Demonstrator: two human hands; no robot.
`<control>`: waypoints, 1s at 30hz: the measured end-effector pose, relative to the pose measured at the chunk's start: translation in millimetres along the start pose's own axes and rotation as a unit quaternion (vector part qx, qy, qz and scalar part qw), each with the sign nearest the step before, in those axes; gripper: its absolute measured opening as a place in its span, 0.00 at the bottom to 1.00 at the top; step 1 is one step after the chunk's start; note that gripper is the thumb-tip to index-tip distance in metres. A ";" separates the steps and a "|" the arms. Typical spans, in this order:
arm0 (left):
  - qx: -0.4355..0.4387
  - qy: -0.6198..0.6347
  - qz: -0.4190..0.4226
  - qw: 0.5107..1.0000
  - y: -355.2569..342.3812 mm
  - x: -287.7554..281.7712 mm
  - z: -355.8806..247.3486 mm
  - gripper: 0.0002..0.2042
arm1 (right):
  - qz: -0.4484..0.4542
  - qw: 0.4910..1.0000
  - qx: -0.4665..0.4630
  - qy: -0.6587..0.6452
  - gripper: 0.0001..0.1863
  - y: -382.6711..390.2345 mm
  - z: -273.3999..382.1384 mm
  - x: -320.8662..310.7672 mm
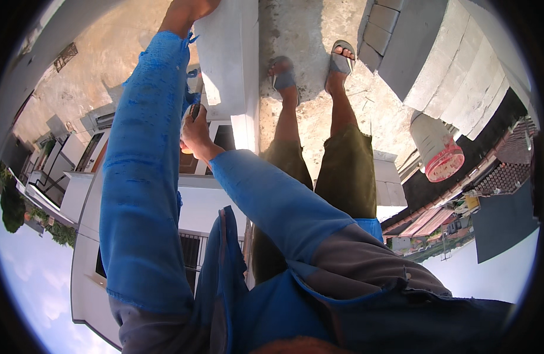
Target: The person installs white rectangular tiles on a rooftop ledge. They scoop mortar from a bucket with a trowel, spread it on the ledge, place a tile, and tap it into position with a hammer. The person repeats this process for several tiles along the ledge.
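My left hand (192,10), in a frayed blue sleeve, reaches to the top edge beside a grey concrete wall (227,53); its fingers are cut off or hidden. My right hand (194,131) is closed around a small dark object (195,112), too small to name, just right of the left forearm, over the wall's side. Blue frayed threads hang from the left sleeve. My feet, in grey sandals (341,59), stand on stained concrete (307,29) beside the wall.
A whitish bucket (437,147) with red staining lies at the right, near stacked pale blocks (449,71). Grey blocks (378,35) line the floor's right side. A white building (83,248) with railings, roofs, greenery and sky show toward the rim, below a drop past the wall.
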State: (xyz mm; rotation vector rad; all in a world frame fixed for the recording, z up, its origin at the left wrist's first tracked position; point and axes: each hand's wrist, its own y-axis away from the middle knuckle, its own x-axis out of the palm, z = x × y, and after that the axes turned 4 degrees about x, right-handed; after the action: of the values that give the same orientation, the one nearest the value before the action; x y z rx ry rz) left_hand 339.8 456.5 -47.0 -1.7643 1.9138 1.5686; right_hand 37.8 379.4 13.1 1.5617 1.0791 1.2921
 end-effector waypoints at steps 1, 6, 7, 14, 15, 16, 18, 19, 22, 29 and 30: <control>0.050 -0.012 -0.012 0.999 -2.6 2.3 4.2 0.48 | 0.019 1.000 0.006 0.012 0.30 2.3 1.6 -1.9; 0.111 0.003 -0.058 0.992 -3.1 9.7 21.1 0.38 | 0.083 0.989 0.062 0.109 0.30 30.0 22.0 -15.7; 0.121 0.020 -0.047 0.991 -2.8 10.3 16.6 0.37 | 0.120 0.979 0.062 0.156 0.30 32.9 20.7 -26.4; 0.198 -0.087 0.017 0.976 -5.1 11.3 18.4 0.32 | 0.297 0.750 -0.097 0.583 0.28 77.5 0.7 -161.6; 0.224 -0.152 0.001 0.963 -6.6 16.6 33.0 0.31 | 0.286 0.718 -0.109 0.625 0.27 102.3 12.5 -176.2; 0.207 -0.109 0.001 0.972 -14.1 25.5 26.9 0.32 | 0.254 0.693 -0.119 0.665 0.26 132.8 37.4 -192.9; 0.137 -0.045 -0.005 0.990 -4.2 21.6 31.9 0.33 | 0.254 0.690 -0.073 0.674 0.27 174.3 71.8 -232.1; 0.097 -0.001 -0.020 0.995 -5.1 21.1 23.3 0.34 | 0.230 0.694 -0.054 0.680 0.27 196.6 91.6 -250.0; 0.044 0.064 -0.057 0.995 -4.8 25.6 18.8 0.37 | 0.081 0.723 -0.090 0.680 0.27 237.2 111.4 -320.2; 0.075 0.025 -0.083 0.993 -10.8 29.5 25.8 0.35 | 0.045 0.605 0.000 0.795 0.26 146.3 96.4 -349.8; 0.118 0.015 -0.088 0.989 -10.8 28.8 33.4 0.34 | 0.099 0.589 0.020 0.801 0.26 135.1 75.6 -345.3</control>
State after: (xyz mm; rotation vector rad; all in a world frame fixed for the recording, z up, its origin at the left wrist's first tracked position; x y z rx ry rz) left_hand 321.2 462.8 -87.9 -1.8061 1.8117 1.2098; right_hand 90.9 5.3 32.5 0.0181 1.8676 2.9284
